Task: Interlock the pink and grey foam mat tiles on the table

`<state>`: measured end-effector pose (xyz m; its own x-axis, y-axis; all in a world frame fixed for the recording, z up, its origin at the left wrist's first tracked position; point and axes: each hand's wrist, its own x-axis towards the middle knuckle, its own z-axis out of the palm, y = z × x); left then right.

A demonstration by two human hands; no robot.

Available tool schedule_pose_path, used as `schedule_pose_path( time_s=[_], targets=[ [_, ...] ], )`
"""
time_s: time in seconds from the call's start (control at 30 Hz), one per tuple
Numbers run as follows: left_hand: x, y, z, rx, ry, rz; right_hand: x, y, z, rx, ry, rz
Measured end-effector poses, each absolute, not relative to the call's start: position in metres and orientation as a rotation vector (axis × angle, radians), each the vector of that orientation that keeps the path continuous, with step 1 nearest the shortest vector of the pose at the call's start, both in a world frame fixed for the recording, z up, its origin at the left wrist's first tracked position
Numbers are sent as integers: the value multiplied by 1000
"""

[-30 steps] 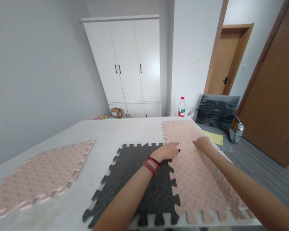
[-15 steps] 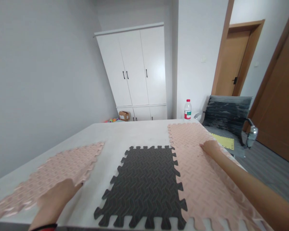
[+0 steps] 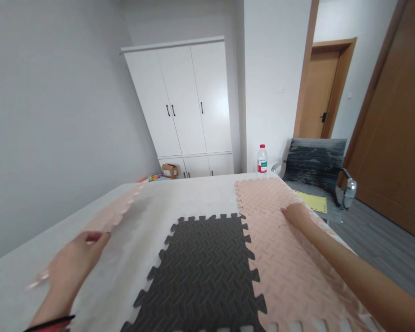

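My left hand (image 3: pixel 78 258) pinches the right-hand edge of a pink foam mat tile (image 3: pixel 107 214), which is lifted and tilted above the table at the left; its near part is blurred and partly behind the hand. Toward the right, my right hand (image 3: pixel 297 216) rests on a second pink foam mat (image 3: pixel 273 240) that lies flat; its fingers are partly hidden by the back of the hand. Between them a black foam mat tile (image 3: pixel 200 267) with jigsaw edges lies flat, its right edge against the flat pink mat.
A white table (image 3: pixel 193 196) bears the mats. At its far right corner stands a bottle (image 3: pixel 262 160) with a red cap. Beyond are a dark chair (image 3: pixel 314 161) with a yellow sheet (image 3: pixel 311 202), a cardboard box (image 3: pixel 169 171) and a white cabinet (image 3: pixel 180 101).
My left hand has taken hold of the left pink tile and raised it off the table, tilting it. The right hand stays on the other pink mat. The view has shifted slightly.
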<state>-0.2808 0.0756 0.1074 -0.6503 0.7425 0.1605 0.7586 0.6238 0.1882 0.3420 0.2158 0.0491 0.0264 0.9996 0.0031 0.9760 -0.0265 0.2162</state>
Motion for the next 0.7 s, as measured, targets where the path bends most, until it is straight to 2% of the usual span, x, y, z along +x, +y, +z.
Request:
schedule_pose_path(
  time_s=[0.13, 0.23, 0.4, 0.7],
  targets=[
    [-237, 112, 127, -1515, -2483, -864, 341, 216, 49, 2118, 2075, 239],
    [-195, 144, 118, -1833, -2300, -1015, 339, 216, 49, 2106, 2074, 242],
    [-149, 188, 78, -2369, -1957, -661, 338, 218, 50, 2090, 2068, 248],
    [-174, 223, 49, -2315, -1988, -526, 339, 230, 41, 2019, 2044, 297]
  ],
)
